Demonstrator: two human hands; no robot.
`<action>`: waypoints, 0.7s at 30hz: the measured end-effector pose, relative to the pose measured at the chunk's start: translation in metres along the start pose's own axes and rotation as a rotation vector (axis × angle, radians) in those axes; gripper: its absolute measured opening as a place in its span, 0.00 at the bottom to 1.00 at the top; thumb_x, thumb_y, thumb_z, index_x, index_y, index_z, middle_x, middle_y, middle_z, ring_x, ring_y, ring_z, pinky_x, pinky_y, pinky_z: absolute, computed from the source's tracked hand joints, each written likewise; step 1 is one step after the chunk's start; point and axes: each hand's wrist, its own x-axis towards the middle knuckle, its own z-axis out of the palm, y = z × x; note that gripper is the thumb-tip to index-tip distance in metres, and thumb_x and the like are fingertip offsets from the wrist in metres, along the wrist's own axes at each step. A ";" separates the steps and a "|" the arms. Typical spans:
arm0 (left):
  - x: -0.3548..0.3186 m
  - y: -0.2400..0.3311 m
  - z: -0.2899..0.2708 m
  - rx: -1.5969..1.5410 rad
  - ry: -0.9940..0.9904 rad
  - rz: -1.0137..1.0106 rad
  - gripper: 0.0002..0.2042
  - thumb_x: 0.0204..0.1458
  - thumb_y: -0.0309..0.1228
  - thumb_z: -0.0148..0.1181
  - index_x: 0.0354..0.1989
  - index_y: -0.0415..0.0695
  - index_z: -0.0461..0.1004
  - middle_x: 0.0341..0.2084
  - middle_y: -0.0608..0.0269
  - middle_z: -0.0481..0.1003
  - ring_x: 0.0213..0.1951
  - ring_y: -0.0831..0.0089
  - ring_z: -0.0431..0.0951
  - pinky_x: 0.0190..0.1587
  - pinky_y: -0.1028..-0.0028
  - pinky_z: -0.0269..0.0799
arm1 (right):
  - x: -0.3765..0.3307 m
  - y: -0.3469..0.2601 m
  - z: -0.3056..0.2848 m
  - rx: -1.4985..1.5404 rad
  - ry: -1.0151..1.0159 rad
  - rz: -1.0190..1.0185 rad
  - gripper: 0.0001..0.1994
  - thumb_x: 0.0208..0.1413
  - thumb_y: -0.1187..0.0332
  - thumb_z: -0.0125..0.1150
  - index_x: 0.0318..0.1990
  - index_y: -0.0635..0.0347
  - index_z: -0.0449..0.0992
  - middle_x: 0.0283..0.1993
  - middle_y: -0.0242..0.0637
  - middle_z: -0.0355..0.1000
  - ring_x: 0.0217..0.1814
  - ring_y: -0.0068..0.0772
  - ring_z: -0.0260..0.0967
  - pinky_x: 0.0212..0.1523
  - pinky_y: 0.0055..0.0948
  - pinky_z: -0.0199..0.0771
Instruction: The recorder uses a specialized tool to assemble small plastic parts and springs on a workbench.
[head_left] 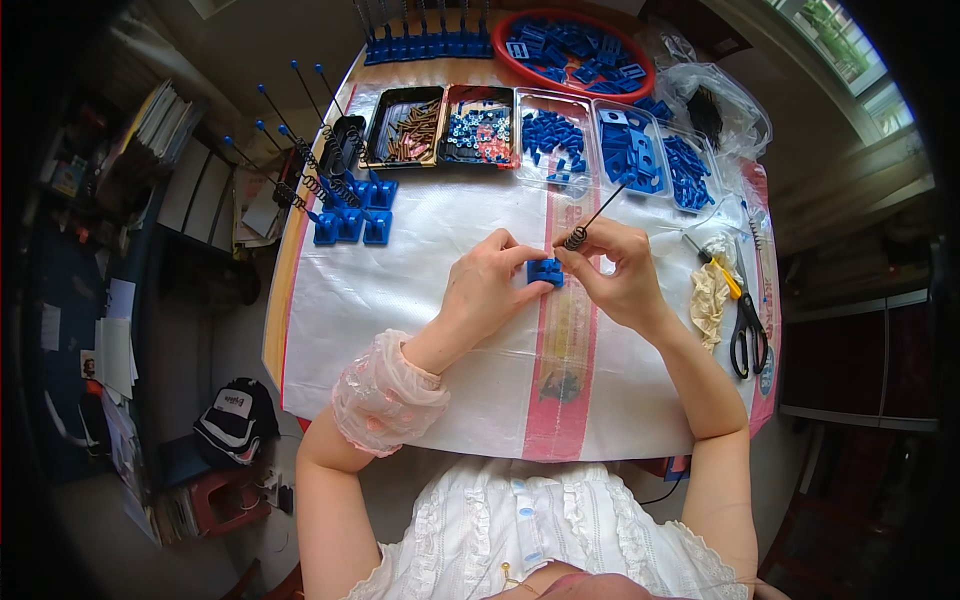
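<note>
My left hand [485, 285] pinches a small blue plastic base [545, 272] between thumb and fingers, on the table's middle. My right hand [620, 270] is closed on a black coil spring with a thin rod [577, 237]. The rod points up and to the right. The spring's lower end is right above the base; whether it sits in it, I cannot tell, as the fingertips hide the spot. To the left stand several blue bases [348, 226] with black springs and blue-tipped rods.
Behind my hands stand a tray of brass-coloured screws [405, 140], a tray of nuts [480, 135] and several clear trays of blue parts [555, 145]. A red basin [645, 92] of blue plates stands farther back. Scissors [747, 340], a yellow-handled tool [728, 280] and crumpled cream material [708, 305] lie right.
</note>
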 end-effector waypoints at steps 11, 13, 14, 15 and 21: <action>0.000 0.002 -0.001 -0.010 -0.007 -0.008 0.17 0.47 0.35 0.79 0.46 0.49 0.87 0.33 0.65 0.76 0.32 0.71 0.78 0.38 0.69 0.77 | 0.000 -0.002 -0.001 -0.010 -0.007 -0.010 0.03 0.57 0.81 0.68 0.37 0.72 0.82 0.34 0.43 0.80 0.36 0.31 0.83 0.37 0.26 0.82; 0.000 0.002 -0.001 -0.009 -0.007 -0.010 0.17 0.47 0.35 0.79 0.46 0.49 0.87 0.33 0.65 0.76 0.32 0.71 0.78 0.38 0.69 0.77 | 0.000 -0.002 -0.001 -0.006 -0.006 -0.010 0.03 0.57 0.81 0.68 0.37 0.72 0.82 0.34 0.43 0.80 0.36 0.31 0.83 0.37 0.26 0.82; 0.000 0.002 -0.001 -0.008 -0.007 -0.011 0.17 0.47 0.35 0.79 0.46 0.49 0.87 0.33 0.65 0.76 0.32 0.71 0.78 0.38 0.69 0.78 | 0.000 -0.001 -0.001 -0.004 -0.006 -0.010 0.03 0.57 0.81 0.68 0.37 0.72 0.82 0.34 0.43 0.80 0.35 0.31 0.83 0.37 0.26 0.82; 0.000 0.002 -0.001 -0.004 -0.006 -0.010 0.17 0.47 0.35 0.79 0.46 0.49 0.87 0.33 0.65 0.76 0.32 0.71 0.79 0.38 0.69 0.78 | 0.000 -0.001 -0.001 -0.004 -0.005 -0.009 0.03 0.57 0.81 0.68 0.37 0.72 0.82 0.34 0.43 0.80 0.35 0.31 0.83 0.37 0.26 0.82; 0.000 0.002 0.000 -0.006 -0.001 -0.008 0.17 0.46 0.36 0.79 0.45 0.49 0.87 0.33 0.65 0.76 0.32 0.71 0.79 0.38 0.69 0.78 | 0.000 -0.001 -0.001 0.001 0.000 -0.009 0.03 0.56 0.81 0.68 0.37 0.72 0.82 0.34 0.43 0.80 0.35 0.31 0.83 0.37 0.26 0.82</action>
